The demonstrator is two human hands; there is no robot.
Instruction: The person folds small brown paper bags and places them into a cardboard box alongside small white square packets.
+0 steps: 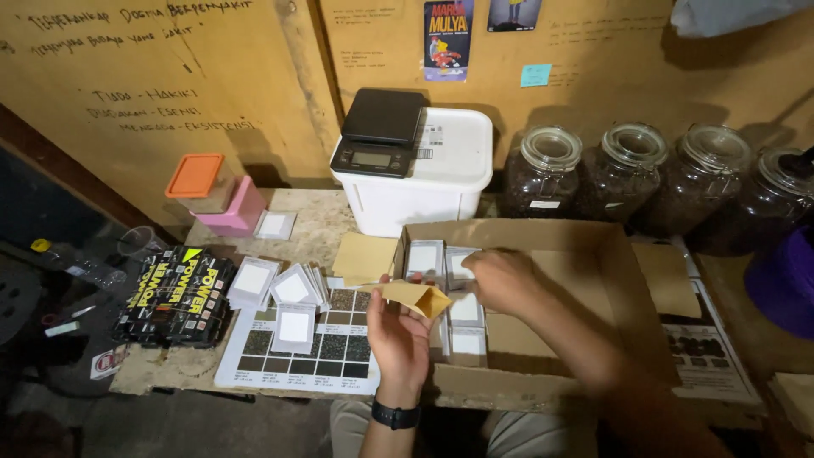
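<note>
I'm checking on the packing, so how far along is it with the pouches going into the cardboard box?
Done: white-labelled pouches stand in a row in the cardboard box. In hand: the left hand holds an open brown pouch, while the right hand reaches into the box. Left: loose pouches on the table, much box space unfilled.

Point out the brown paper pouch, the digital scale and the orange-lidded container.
Brown paper pouch [414, 296], head view: middle of the pouch, above the left hand [398, 339].
Digital scale [379, 131], head view: centre of its black weighing plate.
Orange-lidded container [196, 175], head view: middle of the orange lid.
</note>
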